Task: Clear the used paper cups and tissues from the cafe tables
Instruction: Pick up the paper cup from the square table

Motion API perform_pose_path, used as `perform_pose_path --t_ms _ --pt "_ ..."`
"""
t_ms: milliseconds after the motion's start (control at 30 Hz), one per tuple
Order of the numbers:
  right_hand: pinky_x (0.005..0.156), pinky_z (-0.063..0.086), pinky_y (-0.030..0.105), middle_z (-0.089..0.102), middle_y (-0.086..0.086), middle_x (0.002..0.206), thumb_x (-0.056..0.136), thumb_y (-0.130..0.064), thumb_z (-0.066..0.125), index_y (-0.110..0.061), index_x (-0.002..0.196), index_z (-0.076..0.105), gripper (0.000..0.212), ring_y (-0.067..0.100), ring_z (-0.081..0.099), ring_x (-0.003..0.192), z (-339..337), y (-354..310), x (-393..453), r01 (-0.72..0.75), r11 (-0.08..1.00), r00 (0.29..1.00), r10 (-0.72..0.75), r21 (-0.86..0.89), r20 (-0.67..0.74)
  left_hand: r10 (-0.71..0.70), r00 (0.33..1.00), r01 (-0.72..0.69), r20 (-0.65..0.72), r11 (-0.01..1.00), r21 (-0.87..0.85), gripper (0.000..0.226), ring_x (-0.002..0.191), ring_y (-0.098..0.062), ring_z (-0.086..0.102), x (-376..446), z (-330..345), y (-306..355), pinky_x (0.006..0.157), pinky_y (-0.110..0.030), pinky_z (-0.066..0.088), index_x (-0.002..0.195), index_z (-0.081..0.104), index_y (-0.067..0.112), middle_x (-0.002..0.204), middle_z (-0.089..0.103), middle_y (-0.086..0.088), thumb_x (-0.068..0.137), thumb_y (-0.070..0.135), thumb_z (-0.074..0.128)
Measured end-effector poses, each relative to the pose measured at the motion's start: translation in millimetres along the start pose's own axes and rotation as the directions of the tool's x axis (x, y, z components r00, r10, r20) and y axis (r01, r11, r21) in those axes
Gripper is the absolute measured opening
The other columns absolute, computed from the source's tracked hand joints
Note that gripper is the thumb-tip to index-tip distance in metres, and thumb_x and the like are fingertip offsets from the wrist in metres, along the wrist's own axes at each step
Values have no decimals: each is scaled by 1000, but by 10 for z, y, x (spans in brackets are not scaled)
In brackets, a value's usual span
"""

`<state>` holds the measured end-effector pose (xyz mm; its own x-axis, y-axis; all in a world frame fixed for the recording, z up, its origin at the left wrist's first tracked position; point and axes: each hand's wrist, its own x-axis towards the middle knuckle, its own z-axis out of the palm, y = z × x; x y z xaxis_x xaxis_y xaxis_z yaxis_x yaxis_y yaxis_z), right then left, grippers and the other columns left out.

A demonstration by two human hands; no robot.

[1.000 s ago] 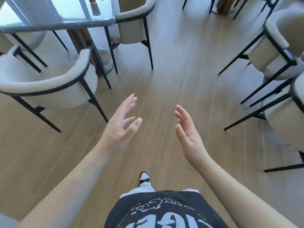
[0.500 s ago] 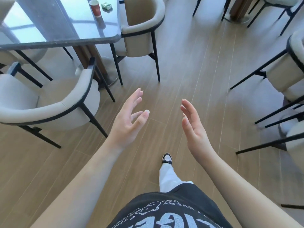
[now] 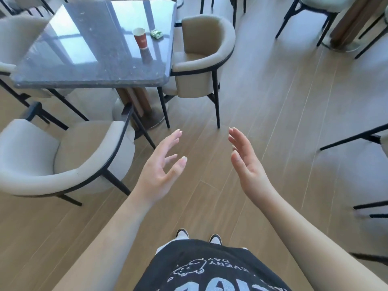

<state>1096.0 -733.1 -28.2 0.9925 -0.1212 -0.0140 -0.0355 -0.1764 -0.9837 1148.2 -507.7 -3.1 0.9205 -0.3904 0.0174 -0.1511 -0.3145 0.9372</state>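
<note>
Both hands are out in front over the wood floor [image 3: 262, 97], palms facing each other, holding nothing. Left hand [image 3: 159, 171] has its fingers [image 3: 173, 139] spread wide and loose, thumb sticking out to the side. Right hand [image 3: 247, 164] has its fingers [image 3: 236, 136] straight and closer together, also relaxed.

The cup [image 3: 140, 38] is red paper, standing upright on the dark glossy desk [image 3: 69, 68] up at the top left, toward the desk's right edge. Just beside it, to the right, there's a small crumpled green and white thing, the tissue [image 3: 157, 34] I guess, not touching the cup. Both are well apart from the hands.

A beige chair [image 3: 206, 57] sits at the desk's right side, and another chair [image 3: 63, 162] is at the near side, left of the left hand. Black shirt [image 3: 210, 269] with print and two shoe tips [image 3: 215, 238] show at the bottom.
</note>
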Motion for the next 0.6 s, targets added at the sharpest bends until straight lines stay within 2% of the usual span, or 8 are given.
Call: perform_pose_path --t_ms 133,267,400,600 --pt "124 27 34 38 -21 156 92 -58 41 -45 146 31 56 -6 34 143 99 3 564 -32 999 998 33 -21 44 14 999 -17 -51 998 -55 67 145 0 41 481 -146 -157 110 -17 43 153 43 27 158 45 15 91 53 50" --pt "123 27 31 38 -22 155 92 -58 43 -49 141 32 51 -8 33 143 351 -33 1267 -27 999 998 28 -28 58 21 998 -24 -51 998 -52 64 145 3 41 1086 -471 -403 107 -12 41 151 42 32 158 44 17 92 54 50" --pt "123 27 35 39 -23 154 97 -47 45 -46 142 33 46 -6 34 143 697 -131 1958 -31 999 998 32 -16 56 27 998 -32 -54 995 -92 59 145 1 42 1656 -936 -593 108 -15 43 148 43 39 157 46 18 91 53 52" --pt "123 28 34 38 -29 153 93 -57 46 -36 151 34 63 -9 33 143 1092 -272 2779 -18 1000 998 19 -19 59 54 992 -70 -116 988 -139 53 142 -2 47 2398 -1498 -727 106 -19 47 143 47 41 150 53 24 90 45 54"
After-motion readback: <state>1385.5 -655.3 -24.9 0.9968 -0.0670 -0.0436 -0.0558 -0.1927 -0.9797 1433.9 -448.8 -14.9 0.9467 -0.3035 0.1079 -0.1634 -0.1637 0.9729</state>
